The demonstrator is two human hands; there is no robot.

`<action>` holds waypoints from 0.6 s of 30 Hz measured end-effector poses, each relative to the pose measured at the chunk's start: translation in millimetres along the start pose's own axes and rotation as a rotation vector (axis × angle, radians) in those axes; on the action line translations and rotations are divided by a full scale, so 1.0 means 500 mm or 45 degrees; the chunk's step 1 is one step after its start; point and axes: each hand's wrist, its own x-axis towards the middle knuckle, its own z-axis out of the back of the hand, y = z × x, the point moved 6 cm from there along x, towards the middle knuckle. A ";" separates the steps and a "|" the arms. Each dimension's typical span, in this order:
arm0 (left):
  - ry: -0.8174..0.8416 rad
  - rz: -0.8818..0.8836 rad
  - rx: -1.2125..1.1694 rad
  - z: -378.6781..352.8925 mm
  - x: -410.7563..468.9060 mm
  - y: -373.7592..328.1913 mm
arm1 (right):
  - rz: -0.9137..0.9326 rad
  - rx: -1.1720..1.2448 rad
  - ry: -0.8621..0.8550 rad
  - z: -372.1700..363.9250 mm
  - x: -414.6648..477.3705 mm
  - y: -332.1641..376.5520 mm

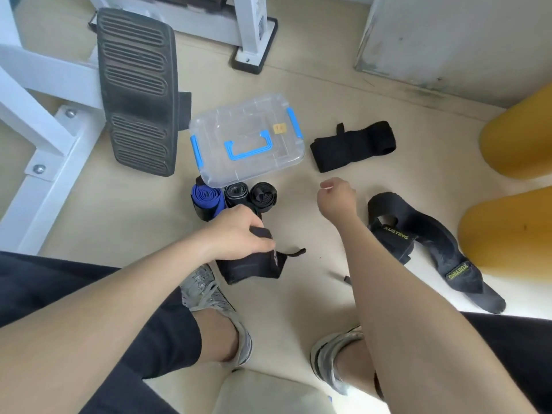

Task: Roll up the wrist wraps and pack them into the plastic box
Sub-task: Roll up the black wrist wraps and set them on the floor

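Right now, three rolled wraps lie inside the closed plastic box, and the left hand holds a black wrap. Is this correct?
Not fully. The head view shows the three rolled wraps on the floor against the closed plastic box, not inside it. The left hand does hold a black wrap.

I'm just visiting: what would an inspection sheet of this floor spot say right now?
Surface: beige floor.
Job's things: clear plastic box, lid on; at its near edge stand the blue roll, grey roll and black roll; the black wrap and lettered wrap lie unrolled.
Clutter: ribbed footplate; yellow pads.
Hands: left hand grips the held wrap; right hand in the air, fingers curled, nothing seen in it.
Cables: nothing seen.
Surroundings: white machine frame; grey panel.
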 end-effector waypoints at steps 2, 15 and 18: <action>-0.031 -0.041 0.003 0.005 0.008 -0.001 | -0.050 0.119 0.002 0.006 0.030 0.019; -0.049 -0.153 -0.030 0.025 0.064 -0.051 | -0.415 1.115 0.024 -0.028 0.091 0.058; -0.036 -0.151 0.011 0.027 0.067 -0.053 | -0.433 1.172 -0.116 -0.005 0.084 0.051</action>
